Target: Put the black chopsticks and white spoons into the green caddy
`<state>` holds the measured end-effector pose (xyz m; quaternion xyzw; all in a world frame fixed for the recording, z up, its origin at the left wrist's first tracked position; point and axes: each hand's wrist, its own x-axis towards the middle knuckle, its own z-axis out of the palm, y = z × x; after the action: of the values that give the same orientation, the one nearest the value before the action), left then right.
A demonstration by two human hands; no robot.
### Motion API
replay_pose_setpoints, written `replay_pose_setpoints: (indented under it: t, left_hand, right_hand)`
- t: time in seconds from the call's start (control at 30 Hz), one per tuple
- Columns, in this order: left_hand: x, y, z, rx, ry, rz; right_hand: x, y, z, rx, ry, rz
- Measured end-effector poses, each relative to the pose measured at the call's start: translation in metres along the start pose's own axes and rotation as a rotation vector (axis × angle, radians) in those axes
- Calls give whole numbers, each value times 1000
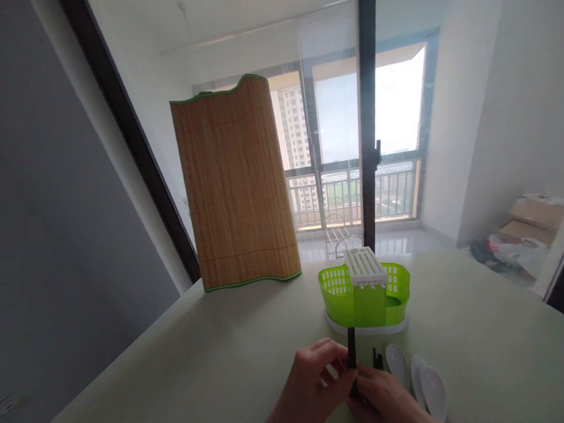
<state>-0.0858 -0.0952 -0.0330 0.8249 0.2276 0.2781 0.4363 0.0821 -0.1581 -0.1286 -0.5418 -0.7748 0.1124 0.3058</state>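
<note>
Close together at the bottom centre are my two hands, in front of a green basket (337, 309) with a white slotted rack (366, 267) across its middle. My left hand (317, 375) pinches dark sticks (351, 349), held upright. My right hand (381, 394) is closed beside it, touching the lower part of those sticks; more dark stick ends (377, 358) rise just behind its fingers. What its fingers hold lower down is hidden. Right of my right hand lie several white spoons (433, 392) on the pale table (213, 358).
A bamboo mat (237, 188) with green edging stands upright at the table's back left. Behind the table is a glass door with a dark frame (368, 108). Cardboard boxes (537, 216) and bags sit on the floor at the right.
</note>
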Motion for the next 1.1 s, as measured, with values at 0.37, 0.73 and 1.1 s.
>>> replay_pose_setpoints:
  t: [0.37,0.73,1.1]
  left_hand:
    - [5,19,-13,200,39,-7]
    - [105,54,-83,237,474,189]
    - [200,-22,-31,303,215,36]
  right_hand:
    - [-5,4,-1,-44,3,28]
    - [-8,2,-24,-256,199,-162]
    - [0,20,-10,-559,346,-341]
